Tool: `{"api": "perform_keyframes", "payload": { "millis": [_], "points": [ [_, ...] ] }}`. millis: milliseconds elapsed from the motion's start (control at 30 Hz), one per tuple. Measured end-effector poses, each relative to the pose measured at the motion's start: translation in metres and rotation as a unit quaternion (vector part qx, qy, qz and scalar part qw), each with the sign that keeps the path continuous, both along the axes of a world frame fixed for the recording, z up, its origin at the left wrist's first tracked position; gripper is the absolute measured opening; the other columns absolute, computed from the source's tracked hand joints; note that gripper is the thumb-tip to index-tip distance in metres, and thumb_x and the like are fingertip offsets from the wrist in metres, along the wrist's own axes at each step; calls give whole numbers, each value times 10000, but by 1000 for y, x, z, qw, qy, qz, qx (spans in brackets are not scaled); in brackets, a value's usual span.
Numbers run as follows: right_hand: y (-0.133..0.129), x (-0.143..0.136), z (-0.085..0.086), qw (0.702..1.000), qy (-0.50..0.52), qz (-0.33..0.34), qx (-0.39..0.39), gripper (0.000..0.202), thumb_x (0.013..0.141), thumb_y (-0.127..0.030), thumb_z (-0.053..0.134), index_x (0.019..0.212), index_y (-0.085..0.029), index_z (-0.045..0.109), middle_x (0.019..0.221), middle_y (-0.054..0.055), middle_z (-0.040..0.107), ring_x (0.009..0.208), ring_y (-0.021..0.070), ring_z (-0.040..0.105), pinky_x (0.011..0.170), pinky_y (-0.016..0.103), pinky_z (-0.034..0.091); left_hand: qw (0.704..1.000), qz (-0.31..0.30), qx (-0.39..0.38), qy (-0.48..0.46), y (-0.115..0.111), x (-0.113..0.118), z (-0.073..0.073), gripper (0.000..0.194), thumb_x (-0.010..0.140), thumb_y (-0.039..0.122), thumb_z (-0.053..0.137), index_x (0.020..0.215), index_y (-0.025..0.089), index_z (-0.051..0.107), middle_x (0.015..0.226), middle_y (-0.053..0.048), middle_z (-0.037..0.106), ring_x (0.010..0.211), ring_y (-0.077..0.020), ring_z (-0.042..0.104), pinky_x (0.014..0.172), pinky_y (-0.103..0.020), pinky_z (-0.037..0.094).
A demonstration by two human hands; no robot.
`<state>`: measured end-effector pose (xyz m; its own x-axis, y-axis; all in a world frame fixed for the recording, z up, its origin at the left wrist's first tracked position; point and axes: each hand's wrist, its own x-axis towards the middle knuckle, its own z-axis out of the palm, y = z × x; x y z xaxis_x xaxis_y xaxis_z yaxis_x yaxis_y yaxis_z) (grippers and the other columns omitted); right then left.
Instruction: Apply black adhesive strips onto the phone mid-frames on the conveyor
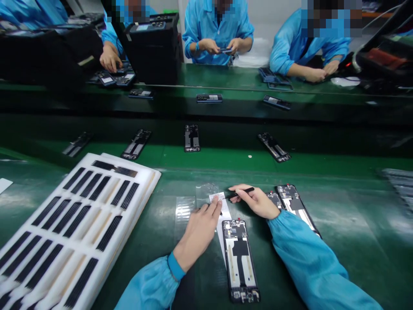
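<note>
In the head view, lays the left hand (197,232) over a narrow white paper sheet with a printed top (217,196), with fingers stretched and close together, likely to stop so light a sheet from sliding. Cannot tell of any pinch beneath, with the thumb out of clear sight. Pinches a slim, straight, black pen-like tool (242,192) between thumb and fingers of the right hand (254,200), nearly level and pointing toward the sheet, probably for fine control.

Keeps an opened black-framed rectangular phone body (240,258) nearer than either of the hands, flat on the glossy green table (142,258) and beside the lower sheet, with the inner side up, presumably for access. Shows pale, smooth panels there, a dark band down the middle and small circuit parts at both ends. Has two similar opened black phone bodies (295,202) by the right wrist, one largely hidden. Leaves limp, wrinkled clear plastic film (184,213) left of the sheet.

Stacks soft white foam trays (146,176) at the left, with slender black strips (109,232) bedded in slanted rows, apparently to hold them parallel and separate. Spaces more dark phone bodies (192,137) well apart farther off, before co-workers in crinkled blue smocks (198,26).
</note>
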<state>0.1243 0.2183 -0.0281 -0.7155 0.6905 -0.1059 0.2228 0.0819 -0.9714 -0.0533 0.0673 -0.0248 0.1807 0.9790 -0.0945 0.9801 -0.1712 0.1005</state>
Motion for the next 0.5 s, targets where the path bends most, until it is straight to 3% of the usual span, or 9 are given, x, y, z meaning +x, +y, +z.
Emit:
{"api": "perform_keyframes", "payload": {
  "millis": [233,500],
  "points": [
    [-17,0,-18,996,25,-90,4,537,934,-620,543,1090,-139,724,764,108,781,725,238,773,714,368,627,999,26,16,-37,-2,1,-2,758,722,-103,399,1441,125,476,1538,-134,458,1091,-248,649,848,-375,577],
    [-19,0,-15,991,56,-118,-14,574,900,-649,577,1082,-120,702,736,110,782,698,234,765,686,343,599,985,73,45,-150,-3,1,-3,728,710,-108,451,1389,144,532,1515,-105,498,1122,-264,640,920,-396,557]
  ]
}}
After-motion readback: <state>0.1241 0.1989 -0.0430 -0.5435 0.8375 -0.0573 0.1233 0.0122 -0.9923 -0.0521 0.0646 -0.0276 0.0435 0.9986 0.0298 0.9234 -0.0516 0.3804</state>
